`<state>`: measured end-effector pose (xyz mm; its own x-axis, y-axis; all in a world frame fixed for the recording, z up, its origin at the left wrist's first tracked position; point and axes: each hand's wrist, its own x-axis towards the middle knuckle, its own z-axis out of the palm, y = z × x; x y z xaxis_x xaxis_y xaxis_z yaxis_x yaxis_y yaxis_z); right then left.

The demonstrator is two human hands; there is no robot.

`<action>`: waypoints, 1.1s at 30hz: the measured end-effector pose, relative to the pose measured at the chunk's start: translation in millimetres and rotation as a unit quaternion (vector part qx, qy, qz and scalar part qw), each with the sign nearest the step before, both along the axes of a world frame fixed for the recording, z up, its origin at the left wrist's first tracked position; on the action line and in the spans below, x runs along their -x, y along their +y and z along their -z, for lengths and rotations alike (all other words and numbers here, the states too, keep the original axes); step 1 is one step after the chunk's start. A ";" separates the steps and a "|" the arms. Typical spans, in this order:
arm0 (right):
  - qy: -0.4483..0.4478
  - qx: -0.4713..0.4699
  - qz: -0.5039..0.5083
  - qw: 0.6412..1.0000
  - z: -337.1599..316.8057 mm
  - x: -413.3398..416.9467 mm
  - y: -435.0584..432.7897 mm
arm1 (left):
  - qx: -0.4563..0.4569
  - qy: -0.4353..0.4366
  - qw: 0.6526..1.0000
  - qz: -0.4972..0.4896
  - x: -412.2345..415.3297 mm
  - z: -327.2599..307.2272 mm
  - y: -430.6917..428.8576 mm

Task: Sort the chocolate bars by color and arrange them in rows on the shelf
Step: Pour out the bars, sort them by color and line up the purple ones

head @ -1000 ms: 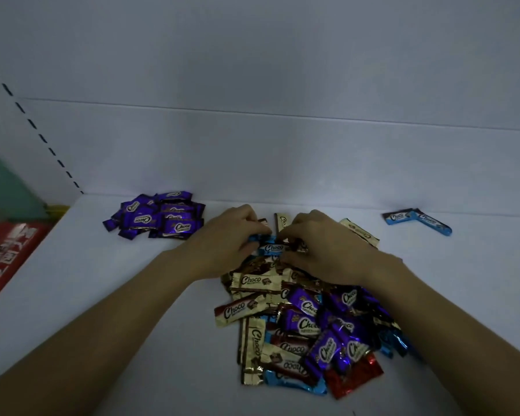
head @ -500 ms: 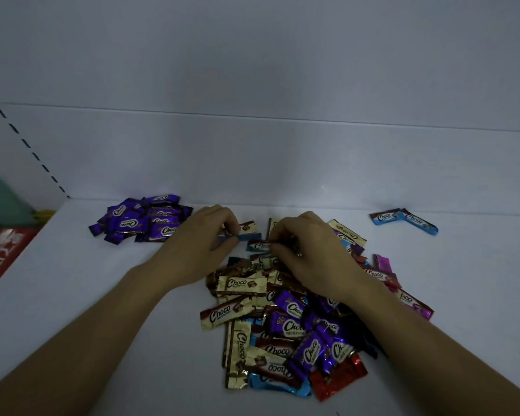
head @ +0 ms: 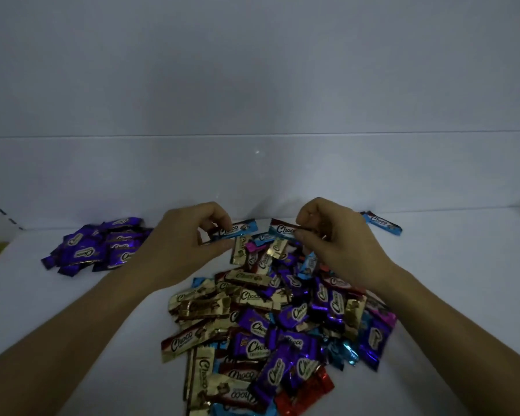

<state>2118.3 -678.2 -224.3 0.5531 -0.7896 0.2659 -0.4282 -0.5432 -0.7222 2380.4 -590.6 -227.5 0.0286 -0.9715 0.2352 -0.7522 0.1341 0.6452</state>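
A mixed heap of chocolate bars (head: 270, 325) in gold, purple, blue, red and pink wrappers lies on the white shelf (head: 102, 310) in front of me. My left hand (head: 186, 244) pinches a blue bar (head: 237, 229) above the heap's far end. Beside it, my right hand (head: 336, 238) pinches another blue bar (head: 282, 231) by its end. A sorted pile of purple bars (head: 99, 247) lies at the back left. Blue bars (head: 382, 223) lie at the back right, partly hidden by my right hand.
The shelf's white back wall (head: 258, 169) rises just behind the hands. At the far left edge a dashed line (head: 0, 211) marks the side panel, with coloured objects beyond it.
Both hands have lifted from the heap, each with a blue bar pinched in its fingers. The view has shifted, so the piles sit lower in the frame.
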 end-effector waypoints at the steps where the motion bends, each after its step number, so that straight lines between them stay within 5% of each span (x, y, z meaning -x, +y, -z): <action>1: 0.000 -0.007 0.016 1.000 0.3 12.0 -5.7 | 0.008 -0.012 1.000 0.004 8.6 -2.2 -9.1; 11: 0.008 -0.133 0.201 0.971 10.7 123.0 -78.6 | 0.004 -0.102 0.993 0.061 128.6 14.2 -111.9; 17: -0.004 -0.164 0.227 0.960 18.6 144.9 -100.4 | -0.006 -0.164 0.983 0.080 182.6 25.4 -145.0; 29: 0.248 0.022 0.148 0.957 20.2 160.1 -110.0 | -0.024 -0.166 0.983 0.076 170.6 17.4 -128.3; 33: 0.272 0.074 0.083 0.956 12.2 150.7 -96.0 | -0.016 -0.170 0.984 0.060 140.6 6.9 -93.6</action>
